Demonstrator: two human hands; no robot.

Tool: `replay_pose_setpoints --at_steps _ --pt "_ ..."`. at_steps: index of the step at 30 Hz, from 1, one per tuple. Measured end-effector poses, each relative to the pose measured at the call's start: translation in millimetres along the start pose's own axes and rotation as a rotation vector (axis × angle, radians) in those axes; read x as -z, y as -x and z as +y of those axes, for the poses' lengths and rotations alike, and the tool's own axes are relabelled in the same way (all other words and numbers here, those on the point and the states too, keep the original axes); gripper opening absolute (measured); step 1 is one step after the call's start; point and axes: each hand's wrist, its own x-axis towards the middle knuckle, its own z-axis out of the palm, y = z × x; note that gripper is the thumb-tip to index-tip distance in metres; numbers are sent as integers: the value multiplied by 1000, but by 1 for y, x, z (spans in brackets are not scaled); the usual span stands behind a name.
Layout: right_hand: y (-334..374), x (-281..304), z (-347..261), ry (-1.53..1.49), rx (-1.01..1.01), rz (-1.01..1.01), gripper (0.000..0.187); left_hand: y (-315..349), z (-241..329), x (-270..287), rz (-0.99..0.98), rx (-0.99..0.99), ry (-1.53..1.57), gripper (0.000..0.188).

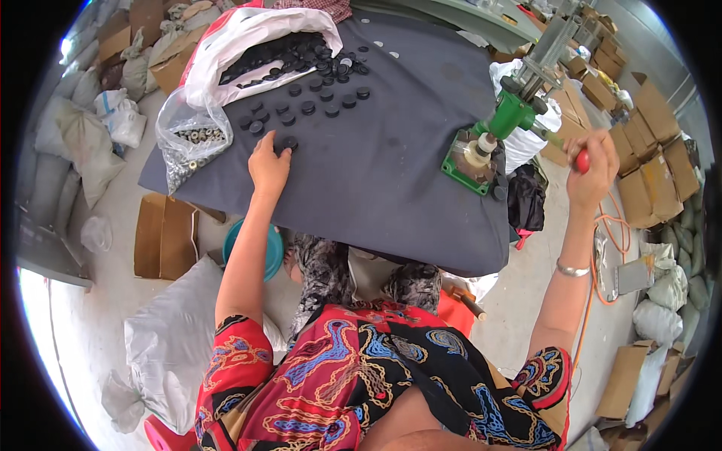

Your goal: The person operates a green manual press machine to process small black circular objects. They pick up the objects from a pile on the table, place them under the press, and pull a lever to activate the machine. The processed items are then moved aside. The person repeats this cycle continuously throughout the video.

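We look down on a table covered in dark grey cloth (376, 173), filling the middle of the frame. Left of centre, our bare left hand (269, 167) rests over the cloth with thumb and forefinger parted; their tips are next to a small, round, black disc (290, 142), though we cannot tell whether they touch it. Just above lie more loose black discs (307, 107), spaced apart, leading up to a white and red plastic sack (208, 66) at the upper left, its mouth open on a heap of the same discs. Below the sack, beside our hand, slumps a clear plastic bag (178, 134) of small metal rings (200, 135). At the right of the frame, our right hand (596, 161) has its fingers curled around a red ball knob (583, 160) at the end of a lever. That lever belongs to a green metal hand press (505, 113), standing at the table's right edge, with a few black discs beside its base.
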Motion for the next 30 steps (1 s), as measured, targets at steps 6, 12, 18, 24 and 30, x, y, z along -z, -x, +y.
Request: replay_pose_setpoints --at_steps 6,12,18,24,30 --pt "-36 10 1 -62 -9 -1 24 -1 11 -6 -58 -66 -236 50" --pt "-42 14 3 -97 4 -35 25 -2 16 -13 -119 -40 -312 54" --pt "-50 18 4 -135 -30 11 25 -2 29 -21 -27 -7 -303 58" --pt "-52 24 6 -167 -34 0 25 -8 25 -34 -17 44 -221 63" --pt "-55 21 12 -141 10 65 24 12 102 -38 -151 -57 350 73"
